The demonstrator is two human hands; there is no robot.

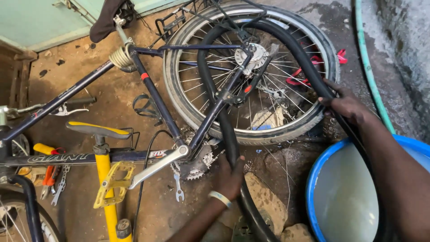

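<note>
Both hands on the black inner tube (pixel 224 121), which loops out over the rear wheel (pixel 251 71) of the upturned bike. Left hand (pixel 230 177) wraps it low, near the chainring, fingers closed round the rubber. Right hand (pixel 345 105) grips it up by the tyre's edge, also closed round it. Best approach, imo: feed the tube along w/o twisting, keep it clear of spokes & cogs. Blue basin (pixel 313 188) sits just right of the wheel, holding what looks like cloudy water; tube runs over its rim.
</note>
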